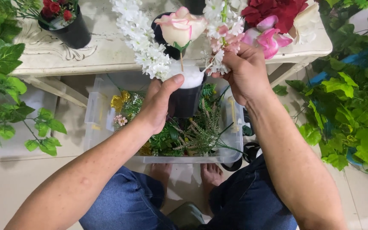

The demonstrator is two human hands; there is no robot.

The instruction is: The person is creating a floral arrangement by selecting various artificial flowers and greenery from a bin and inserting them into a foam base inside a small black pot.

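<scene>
Gripping the pot (187,100) with my left hand (158,104), I pinch a white sprig (223,30) in my right hand (244,72). Its stem runs upright, just right of the rose (180,26) standing in the foam (190,76).

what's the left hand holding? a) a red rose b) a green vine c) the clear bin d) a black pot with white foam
d: the left hand wraps around the black pot topped with white foam, a pink-edged rose standing in it, while the right hand holds a white flower sprig.
</scene>
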